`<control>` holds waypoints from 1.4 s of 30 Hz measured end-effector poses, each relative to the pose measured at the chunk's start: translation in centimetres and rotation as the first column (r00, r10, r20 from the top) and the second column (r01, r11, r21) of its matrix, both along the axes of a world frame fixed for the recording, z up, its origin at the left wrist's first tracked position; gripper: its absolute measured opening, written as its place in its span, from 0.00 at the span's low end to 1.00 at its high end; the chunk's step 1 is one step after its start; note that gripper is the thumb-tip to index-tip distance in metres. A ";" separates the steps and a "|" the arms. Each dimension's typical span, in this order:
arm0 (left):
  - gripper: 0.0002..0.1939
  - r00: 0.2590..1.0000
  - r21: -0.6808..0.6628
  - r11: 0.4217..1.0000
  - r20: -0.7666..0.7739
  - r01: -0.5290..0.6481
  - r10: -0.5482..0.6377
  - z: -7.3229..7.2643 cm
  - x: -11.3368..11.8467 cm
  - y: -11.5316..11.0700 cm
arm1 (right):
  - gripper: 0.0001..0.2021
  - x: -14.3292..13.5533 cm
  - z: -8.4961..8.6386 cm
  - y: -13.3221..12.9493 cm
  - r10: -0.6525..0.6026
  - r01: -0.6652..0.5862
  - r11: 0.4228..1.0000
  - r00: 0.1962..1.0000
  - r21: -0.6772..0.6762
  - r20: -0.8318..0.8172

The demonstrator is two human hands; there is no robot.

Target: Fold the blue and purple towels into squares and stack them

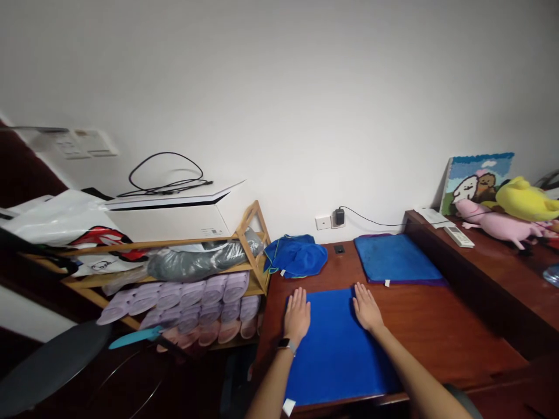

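I have my left hand (297, 315) and right hand (365, 308) pressed flat, fingers open and gripping nothing, smoothing the blue towel (336, 349) on the counter (445, 331); folding it comes next, I judge.

Blue cloth (336, 349): bright blue, soft-napped rectangle lying spread flat on the dark red-brown wooden desk (437, 331), near edge reaching the desk's front edge, with a small white tag at its near-left corner (tag text not legible). The left hand (297, 317) lies palm-down with fingers extended on the cloth's far-left corner, partly overlapping the left edge; the right hand (367, 308) lies palm-down on the far-right corner, fingers together and pointing away. The surface between the hands looks smooth, with no visible folds; the far edge runs roughly level between the two sets of fingertips.
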State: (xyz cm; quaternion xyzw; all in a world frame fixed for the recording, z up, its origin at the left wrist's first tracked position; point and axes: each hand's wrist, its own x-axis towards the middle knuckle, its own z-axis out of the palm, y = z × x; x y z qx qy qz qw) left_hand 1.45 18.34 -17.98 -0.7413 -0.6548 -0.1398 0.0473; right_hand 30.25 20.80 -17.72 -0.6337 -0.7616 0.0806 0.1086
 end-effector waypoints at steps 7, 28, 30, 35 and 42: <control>0.30 0.963 -0.066 0.966 0.120 0.249 -0.240 -1.6 11.6 0.8 | 0.32 -1.0 -1.2 0.3 0.083 -0.083 0.996 0.996 -0.022 0.015; 0.29 0.984 -0.010 0.984 0.012 0.180 -0.179 0.9 3.7 -5.3 | 0.32 -0.9 -0.6 -4.1 0.067 -0.067 0.992 0.998 0.106 0.001; 0.29 0.959 -0.010 0.959 0.017 0.282 -0.282 0.5 7.3 -7.0 | 0.31 -1.0 -2.2 -6.1 0.121 -0.121 0.982 0.993 0.146 0.003; 0.29 0.951 -0.078 0.948 0.040 0.309 -0.307 -0.3 11.2 -8.9 | 0.31 -0.7 -4.1 -8.2 0.145 -0.148 0.981 0.989 0.122 0.034; 0.29 0.995 -0.064 0.993 -0.017 0.097 -0.098 -1.0 5.3 -10.4 | 0.31 -0.7 -2.5 -8.0 0.116 -0.116 0.991 0.993 0.060 0.006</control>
